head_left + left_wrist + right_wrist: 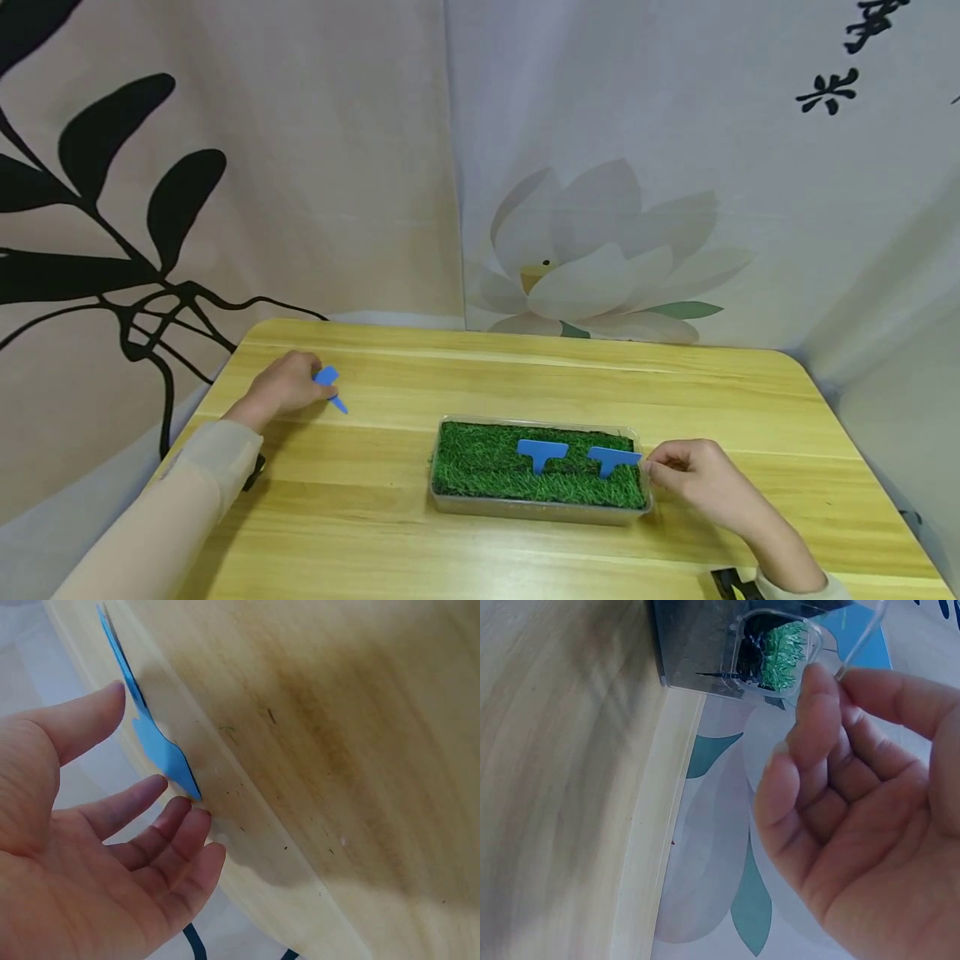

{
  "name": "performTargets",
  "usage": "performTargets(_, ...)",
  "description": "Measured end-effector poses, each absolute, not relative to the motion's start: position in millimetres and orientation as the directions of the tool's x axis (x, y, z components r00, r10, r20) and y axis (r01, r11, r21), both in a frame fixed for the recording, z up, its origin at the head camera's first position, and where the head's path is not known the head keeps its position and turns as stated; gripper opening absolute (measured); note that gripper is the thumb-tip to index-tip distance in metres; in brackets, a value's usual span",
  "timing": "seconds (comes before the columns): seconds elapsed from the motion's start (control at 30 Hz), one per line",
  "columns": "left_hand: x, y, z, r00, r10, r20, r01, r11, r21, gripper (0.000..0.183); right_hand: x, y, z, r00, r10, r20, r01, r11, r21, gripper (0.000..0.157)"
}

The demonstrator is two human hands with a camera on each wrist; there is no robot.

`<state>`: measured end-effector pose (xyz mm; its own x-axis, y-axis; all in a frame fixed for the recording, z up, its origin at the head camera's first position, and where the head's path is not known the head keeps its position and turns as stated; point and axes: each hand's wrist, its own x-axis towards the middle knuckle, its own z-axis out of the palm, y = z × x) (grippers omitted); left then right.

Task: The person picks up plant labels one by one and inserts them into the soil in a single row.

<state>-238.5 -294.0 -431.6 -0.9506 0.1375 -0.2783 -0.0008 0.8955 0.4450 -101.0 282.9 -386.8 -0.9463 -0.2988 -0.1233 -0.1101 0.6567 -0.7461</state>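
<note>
At the table's far left, my left hand (288,383) is beside a blue plant label (327,376) with a pointed stem. In the left wrist view, thumb and fingers stand apart, loosely bent, with their tips right at the blue label (161,750). My right hand (697,479) pinches the right rim of a clear plastic box (525,507) between thumb and index finger. Green artificial grass (480,458) fills the box. Two blue T-shaped labels stand in it, one near the middle (542,451) and one near the right end (612,458).
The light wooden table (360,517) has rounded far corners. Small dark and green bits lie on it near my left hand. Behind it hangs a pale curtain (337,167) with printed leaves and a flower.
</note>
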Motion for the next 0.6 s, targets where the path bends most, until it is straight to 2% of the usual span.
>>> performTargets(0.2,-245,-294,-431,-0.941,0.115,-0.317,-0.037,0.9,0.435,0.047,-101,283,-387,-0.946,-0.299,-0.125,-0.111,0.66,-0.743,0.015)
performTargets(0.4,-248,-293,-427,-0.931,0.111,-0.348,-0.052,0.903,0.427,0.049,-101,283,-387,-0.947,-0.299,-0.119,-0.115,0.66,-0.742,0.015)
performTargets(0.6,-251,-293,-428,-0.928,0.116,-0.355,-0.07,0.879,0.472,0.045,-101,284,-387,-0.947,-0.299,-0.121,-0.113,0.659,-0.744,0.015)
